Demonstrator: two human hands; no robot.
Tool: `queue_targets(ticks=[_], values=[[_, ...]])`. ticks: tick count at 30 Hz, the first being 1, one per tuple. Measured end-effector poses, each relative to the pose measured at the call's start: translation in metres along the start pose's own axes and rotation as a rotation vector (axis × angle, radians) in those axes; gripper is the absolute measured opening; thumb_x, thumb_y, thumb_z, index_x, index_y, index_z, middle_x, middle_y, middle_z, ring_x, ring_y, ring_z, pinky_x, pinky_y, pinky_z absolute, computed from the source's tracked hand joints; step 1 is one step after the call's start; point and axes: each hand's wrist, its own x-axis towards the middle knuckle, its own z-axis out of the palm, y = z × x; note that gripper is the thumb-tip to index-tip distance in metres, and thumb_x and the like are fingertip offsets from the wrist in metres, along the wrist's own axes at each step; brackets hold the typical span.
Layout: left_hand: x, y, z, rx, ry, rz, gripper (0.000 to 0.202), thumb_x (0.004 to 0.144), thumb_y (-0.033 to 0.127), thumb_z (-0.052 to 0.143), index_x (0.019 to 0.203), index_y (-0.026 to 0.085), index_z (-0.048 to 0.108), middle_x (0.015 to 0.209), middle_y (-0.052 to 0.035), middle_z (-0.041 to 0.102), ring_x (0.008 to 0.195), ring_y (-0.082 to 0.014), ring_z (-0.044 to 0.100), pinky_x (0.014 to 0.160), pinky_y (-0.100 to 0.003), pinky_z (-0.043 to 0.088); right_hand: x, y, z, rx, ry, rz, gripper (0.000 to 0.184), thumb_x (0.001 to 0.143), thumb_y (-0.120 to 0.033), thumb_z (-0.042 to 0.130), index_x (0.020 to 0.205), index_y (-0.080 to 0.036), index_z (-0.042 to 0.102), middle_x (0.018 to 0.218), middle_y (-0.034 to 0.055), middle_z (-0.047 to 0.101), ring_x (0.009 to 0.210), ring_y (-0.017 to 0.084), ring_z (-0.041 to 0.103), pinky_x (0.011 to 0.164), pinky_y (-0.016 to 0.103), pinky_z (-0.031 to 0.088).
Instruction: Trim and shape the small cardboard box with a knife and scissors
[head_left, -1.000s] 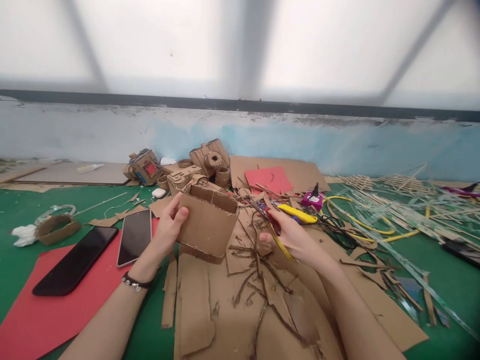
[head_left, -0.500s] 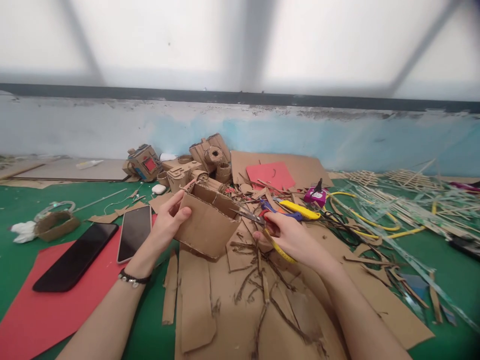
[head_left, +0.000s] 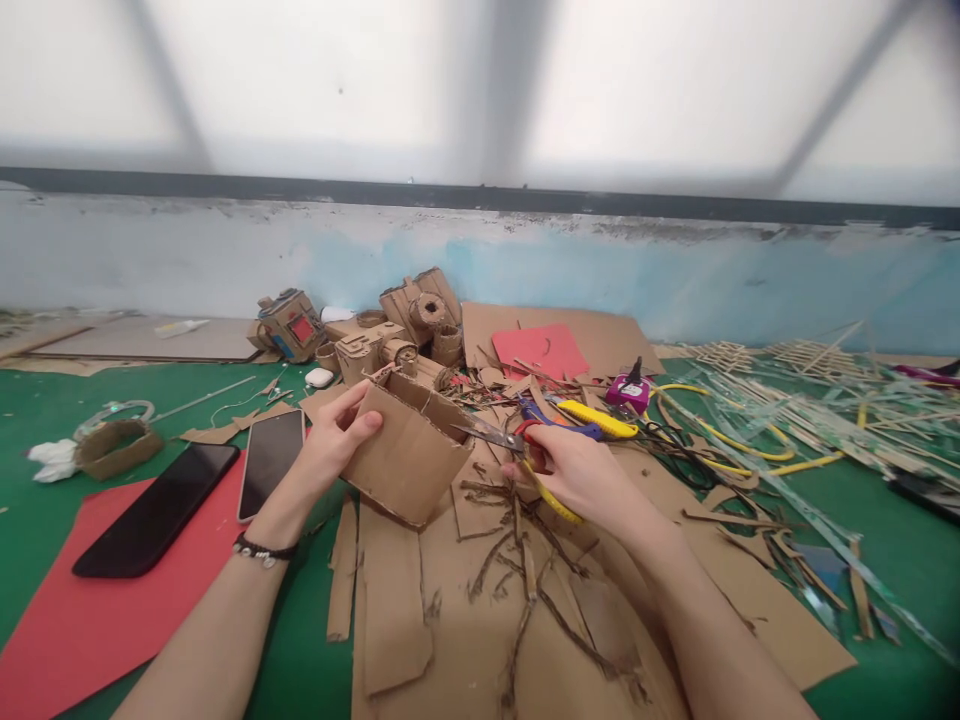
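**Snipping the edge of the cardboard box**

Low in the frame, my two arms reach in over brown cardboard scraps (head_left: 465,610) lying on the green table (head_left: 45,420). My left hand (head_left: 330,445) holds the open brown cardboard box (head_left: 409,450) near the middle of the frame; the thumb is on the near wall and the fingers wrap its left edge, squeezed tight on it. The box is tipped to the right. My right hand (head_left: 577,470) has its fingers closed in the handles of the yellow and red scissors (head_left: 517,450). The blades look nearly together, and their tips touch the box's right rim.

I think the trimming step is on. The next cut needs the box held steady and the blades lined up on the rim.

Two dark phones (head_left: 217,480) lie left of the box on red paper (head_left: 82,600). Farther back sit small cardboard models (head_left: 390,335).
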Motion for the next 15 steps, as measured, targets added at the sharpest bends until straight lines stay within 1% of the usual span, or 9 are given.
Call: queue_targets(ticks=[3, 6, 9, 11, 15], values=[[-0.0008, 0.0009, -0.0029, -0.001, 0.01, -0.005, 0.091, 0.068, 0.086, 0.084, 0.123, 0.015, 0.081, 0.109, -0.0151, 0.084, 0.095, -0.0336, 0.078, 0.079, -0.035, 0.064, 0.0002, -0.0044, 0.0006, -0.047, -0.015, 0.025, 0.045, 0.103, -0.063, 0.055, 0.08, -0.025, 0.061, 0.074, 0.0056, 0.071, 0.069, 0.023, 0.063, 0.061, 0.03, 0.027], [0.0002, -0.001, -0.0048, -0.014, 0.027, -0.041, 0.092, 0.068, 0.083, 0.086, 0.129, 0.014, 0.079, 0.107, -0.0139, 0.084, 0.098, -0.034, 0.078, 0.078, -0.034, 0.064, 0.0007, -0.0067, 0.0, -0.15, -0.036, 0.077, 0.042, 0.103, -0.058, 0.058, 0.078, -0.025, 0.063, 0.072, 0.0071, 0.072, 0.068, 0.024, 0.064, 0.06, 0.031, 0.021], [0.0019, -0.0027, -0.0057, -0.024, 0.028, -0.066, 0.094, 0.069, 0.081, 0.086, 0.134, 0.013, 0.077, 0.107, -0.0143, 0.084, 0.1, -0.0355, 0.078, 0.077, -0.034, 0.064, 0.0008, -0.0071, -0.0002, -0.18, -0.028, 0.1, 0.039, 0.102, -0.056, 0.061, 0.078, -0.025, 0.063, 0.073, 0.0079, 0.071, 0.069, 0.025, 0.066, 0.06, 0.032, 0.019], [0.0022, -0.0027, -0.0059, -0.012, 0.01, -0.059, 0.095, 0.069, 0.08, 0.087, 0.135, 0.013, 0.077, 0.107, -0.0146, 0.085, 0.103, -0.0366, 0.078, 0.078, -0.035, 0.064, 0.0004, -0.0067, 0.0011, -0.121, -0.028, 0.066, 0.039, 0.102, -0.058, 0.061, 0.081, -0.025, 0.064, 0.074, 0.0072, 0.072, 0.071, 0.025, 0.067, 0.061, 0.031, 0.023], [0.0011, -0.0008, -0.0059, 0.014, -0.046, 0.002, 0.095, 0.07, 0.078, 0.088, 0.141, 0.015, 0.077, 0.109, -0.0143, 0.085, 0.108, -0.0379, 0.078, 0.084, -0.036, 0.065, -0.0002, -0.0079, 0.0061, 0.035, -0.039, -0.024, 0.047, 0.101, -0.069, 0.058, 0.087, -0.024, 0.06, 0.084, 0.0062, 0.073, 0.074, 0.024, 0.065, 0.063, 0.03, 0.033]])
